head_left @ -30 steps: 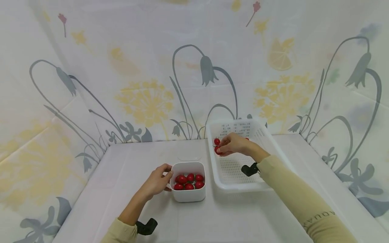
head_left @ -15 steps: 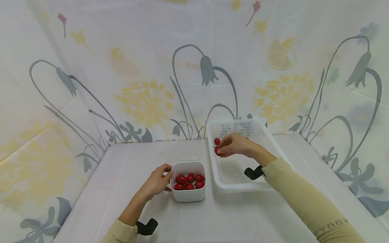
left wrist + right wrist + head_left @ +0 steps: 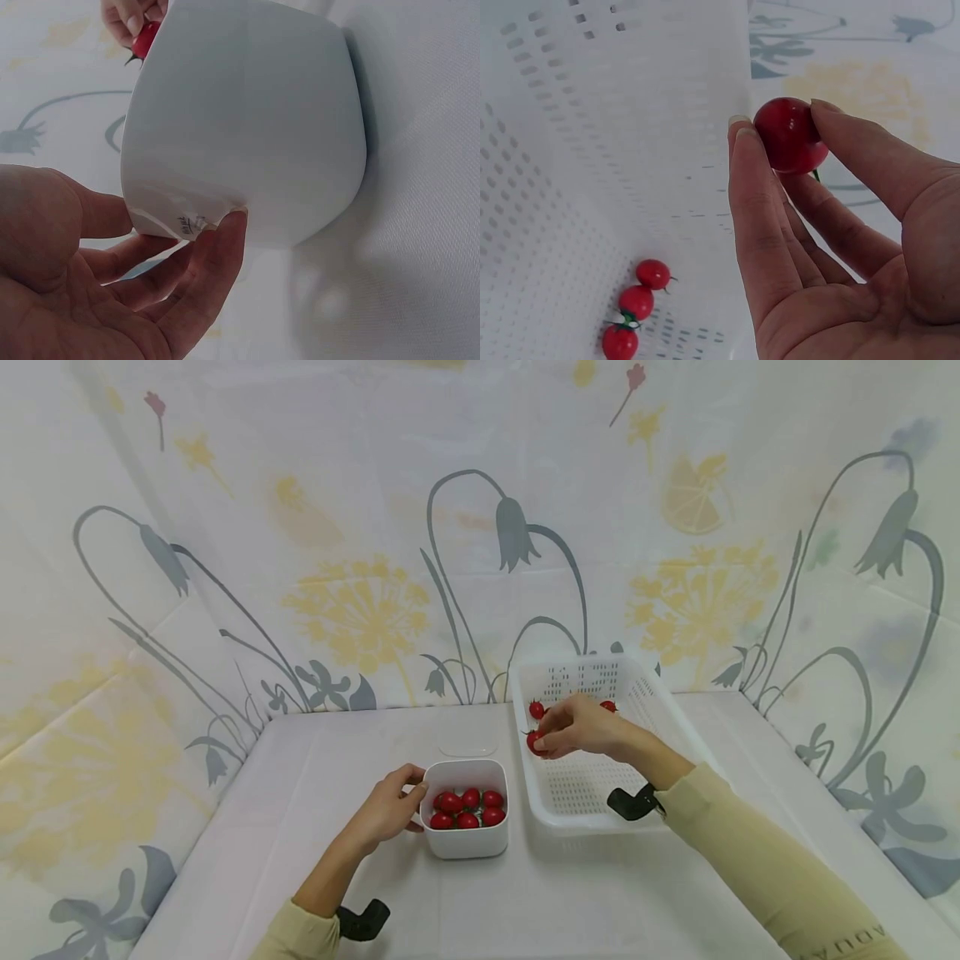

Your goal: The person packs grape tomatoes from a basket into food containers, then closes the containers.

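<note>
A small red cherry tomato point(image 3: 787, 135) with a green stem is pinched between the thumb and fingertips of my right hand point(image 3: 581, 727), at the left side of a white perforated plastic basket point(image 3: 534, 789). My left hand point(image 3: 390, 806) holds a white rounded-square box point(image 3: 468, 845) by its left side; in the left wrist view its thumb meets the rim and its fingertips press on the outer wall point(image 3: 247, 112). Inside the box lie several cherry tomatoes point(image 3: 467, 820). More tomatoes point(image 3: 636, 302) rest on the basket floor, partly hidden by my right hand in the head view.
A white cloth point(image 3: 360, 735) covers the table, and a flower-printed curtain point(image 3: 480, 602) rises behind and at both sides. Just behind the box lies a faint, clear rounded outline point(image 3: 467, 752). The basket stands to the right of the box, its wall higher than the tomatoes.
My right hand has drawn slightly toward me with the pinched tomato, uncovering another tomato at the back of the basket. My left hand and the box have stayed in place.
</note>
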A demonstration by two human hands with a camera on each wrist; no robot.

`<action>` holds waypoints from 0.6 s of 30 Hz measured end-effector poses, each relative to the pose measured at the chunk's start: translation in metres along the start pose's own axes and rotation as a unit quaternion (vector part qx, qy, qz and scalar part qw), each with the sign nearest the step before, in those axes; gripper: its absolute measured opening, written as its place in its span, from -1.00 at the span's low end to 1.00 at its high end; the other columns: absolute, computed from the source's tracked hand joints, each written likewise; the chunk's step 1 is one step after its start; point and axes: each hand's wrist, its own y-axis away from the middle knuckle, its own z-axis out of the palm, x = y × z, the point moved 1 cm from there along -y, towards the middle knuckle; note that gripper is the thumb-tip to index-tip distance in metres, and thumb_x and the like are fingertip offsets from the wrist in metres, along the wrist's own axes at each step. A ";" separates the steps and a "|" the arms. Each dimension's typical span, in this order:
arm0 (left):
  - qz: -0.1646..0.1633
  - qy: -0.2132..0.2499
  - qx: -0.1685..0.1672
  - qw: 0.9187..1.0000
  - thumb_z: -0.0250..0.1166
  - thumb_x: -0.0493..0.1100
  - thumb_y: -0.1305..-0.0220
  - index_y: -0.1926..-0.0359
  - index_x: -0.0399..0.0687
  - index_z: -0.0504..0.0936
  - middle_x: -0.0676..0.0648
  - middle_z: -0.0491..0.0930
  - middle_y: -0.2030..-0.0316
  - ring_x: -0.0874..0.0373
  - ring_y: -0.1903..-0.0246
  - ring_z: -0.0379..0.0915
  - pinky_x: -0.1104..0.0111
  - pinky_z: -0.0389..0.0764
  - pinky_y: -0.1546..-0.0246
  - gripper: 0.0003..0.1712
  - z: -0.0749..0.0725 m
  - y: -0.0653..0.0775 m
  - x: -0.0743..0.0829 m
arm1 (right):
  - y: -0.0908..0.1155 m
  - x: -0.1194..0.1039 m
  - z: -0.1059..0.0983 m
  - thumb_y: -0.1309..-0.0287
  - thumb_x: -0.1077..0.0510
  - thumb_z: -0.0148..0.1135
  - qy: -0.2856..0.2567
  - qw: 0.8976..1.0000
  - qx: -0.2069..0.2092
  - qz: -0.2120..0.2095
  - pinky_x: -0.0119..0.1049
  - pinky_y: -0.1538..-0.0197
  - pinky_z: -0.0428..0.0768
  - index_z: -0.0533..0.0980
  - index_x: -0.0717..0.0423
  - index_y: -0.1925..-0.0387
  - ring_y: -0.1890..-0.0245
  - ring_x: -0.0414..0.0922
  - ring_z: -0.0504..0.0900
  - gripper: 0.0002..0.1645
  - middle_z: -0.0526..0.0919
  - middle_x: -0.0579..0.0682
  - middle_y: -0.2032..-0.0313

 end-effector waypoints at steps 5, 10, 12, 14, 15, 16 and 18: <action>-0.002 -0.001 0.000 1.000 0.08 -0.25 -0.54 -0.15 -0.28 0.52 -0.30 0.53 -0.18 -0.06 0.22 0.59 0.17 0.79 0.36 -0.72 0.000 0.000 0.001 | 0.005 -0.003 0.005 -0.29 0.19 0.36 0.014 1.000 -0.002 -0.001 -0.14 -0.05 0.73 0.64 0.28 0.07 0.20 -0.02 0.77 -0.74 0.76 0.10 0.17; -0.004 0.000 0.001 1.000 0.08 -0.25 -0.54 -0.15 -0.28 0.52 -0.30 0.52 -0.18 -0.06 0.21 0.59 0.18 0.79 0.36 -0.72 0.000 0.001 0.001 | 0.007 -0.007 0.014 -0.27 0.16 0.38 0.022 1.000 -0.003 -0.004 -0.12 -0.05 0.73 0.65 0.25 0.10 0.21 0.00 0.76 -0.74 0.75 0.08 0.20; -0.004 0.002 0.001 1.000 0.08 -0.25 -0.54 -0.16 -0.28 0.51 -0.30 0.52 -0.18 -0.06 0.21 0.60 0.18 0.79 0.36 -0.71 0.000 0.001 0.001 | 0.008 -0.008 0.017 -0.27 0.15 0.38 0.024 1.000 -0.006 -0.008 -0.12 -0.06 0.73 0.65 0.25 0.10 0.20 0.04 0.77 -0.74 0.75 0.08 0.20; -0.004 0.002 0.000 1.000 0.08 -0.24 -0.55 -0.16 -0.28 0.51 -0.30 0.52 -0.18 -0.06 0.20 0.60 0.18 0.79 0.36 -0.71 0.000 0.001 0.002 | 0.008 -0.010 0.020 -0.27 0.15 0.39 0.024 1.000 -0.009 -0.008 -0.12 -0.06 0.73 0.66 0.23 0.10 0.18 0.06 0.77 -0.74 0.76 0.07 0.21; -0.003 0.002 0.000 1.000 0.08 -0.24 -0.55 -0.16 -0.28 0.51 -0.30 0.52 -0.18 -0.06 0.20 0.60 0.18 0.79 0.35 -0.71 0.000 0.001 0.002 | 0.008 -0.011 0.022 -0.28 0.15 0.39 0.023 1.000 -0.011 -0.010 -0.12 -0.06 0.73 0.66 0.24 0.10 0.18 0.07 0.77 -0.75 0.76 0.07 0.21; -0.004 0.002 0.000 1.000 0.08 -0.24 -0.55 -0.16 -0.28 0.51 -0.30 0.52 -0.18 -0.06 0.20 0.61 0.18 0.79 0.35 -0.71 0.000 0.001 0.002 | 0.008 -0.011 0.023 -0.28 0.14 0.38 0.023 1.000 -0.013 -0.012 -0.12 -0.06 0.73 0.66 0.24 0.10 0.18 0.06 0.77 -0.75 0.77 0.07 0.21; -0.004 0.002 0.000 1.000 0.08 -0.24 -0.55 -0.16 -0.28 0.51 -0.30 0.52 -0.19 -0.06 0.20 0.61 0.18 0.79 0.35 -0.71 0.000 0.001 0.002 | 0.008 -0.013 0.026 -0.28 0.15 0.38 0.023 1.000 -0.015 -0.015 -0.12 -0.06 0.73 0.67 0.24 0.10 0.20 0.04 0.78 -0.75 0.77 0.07 0.21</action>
